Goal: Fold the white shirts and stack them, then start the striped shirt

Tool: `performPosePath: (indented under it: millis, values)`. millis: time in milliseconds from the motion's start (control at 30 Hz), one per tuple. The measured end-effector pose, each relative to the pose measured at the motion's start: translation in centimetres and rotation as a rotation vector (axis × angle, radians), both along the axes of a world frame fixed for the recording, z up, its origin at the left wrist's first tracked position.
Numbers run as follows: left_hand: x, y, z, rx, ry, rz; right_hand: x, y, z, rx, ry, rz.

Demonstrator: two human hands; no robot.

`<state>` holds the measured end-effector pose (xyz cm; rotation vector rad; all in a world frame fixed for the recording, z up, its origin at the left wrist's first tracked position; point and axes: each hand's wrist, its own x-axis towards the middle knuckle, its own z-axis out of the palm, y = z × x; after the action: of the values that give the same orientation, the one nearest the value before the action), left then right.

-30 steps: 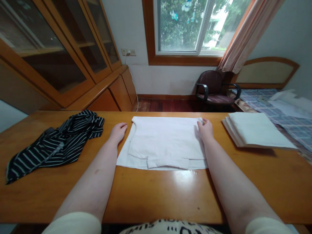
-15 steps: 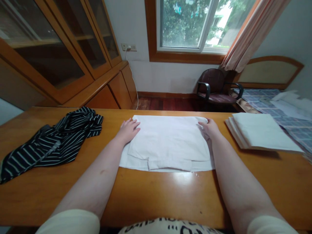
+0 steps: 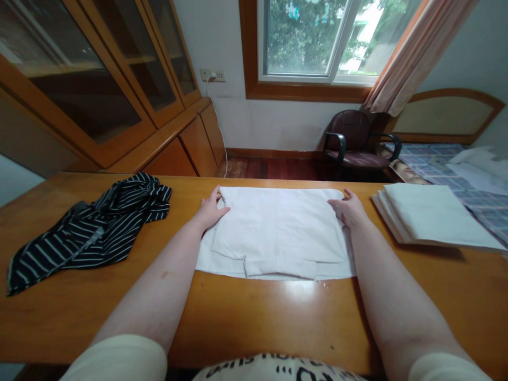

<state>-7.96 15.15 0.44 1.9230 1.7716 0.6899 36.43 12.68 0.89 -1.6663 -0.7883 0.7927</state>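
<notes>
A white folded garment (image 3: 278,227) lies flat on the wooden table in front of me, a collar-like band along its near edge. My left hand (image 3: 211,210) rests at its far left corner, thumb on the cloth and fingers apart from it at the edge. At the far right corner is my right hand (image 3: 349,209), its thumb touching the cloth and its fingers spread beside the edge. Neither hand appears closed around the fabric, though some fingertips are partly hidden.
To the left lies a crumpled black garment with white stripes (image 3: 103,222). A stack of folded white cloth (image 3: 432,214) sits at the right, near the far edge of the wooden table (image 3: 254,317). Beyond are a chair (image 3: 353,137), a bed and a glass-fronted cabinet (image 3: 130,132).
My left hand's fingers have shifted from lying over the cloth to its far left corner. My right hand's fingers have spread. The camera view has shifted slightly; the garment stays flat.
</notes>
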Motion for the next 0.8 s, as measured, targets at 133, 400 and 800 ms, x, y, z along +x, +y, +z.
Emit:
performPosePath:
  millis: [133,400,800]
  values:
    - [0.3,0.0,0.1,-0.042,-0.505,0.078,0.3,-0.3,0.5,0.043,0.162,0.098]
    - [0.0,-0.3,1.1,-0.329,-0.610,0.045,1.4,-1.1,1.7,-0.174,0.238,0.343]
    - [0.9,-1.7,2.2,-0.490,-0.901,0.002,0.9,-2.3,2.9,-0.364,0.216,0.525]
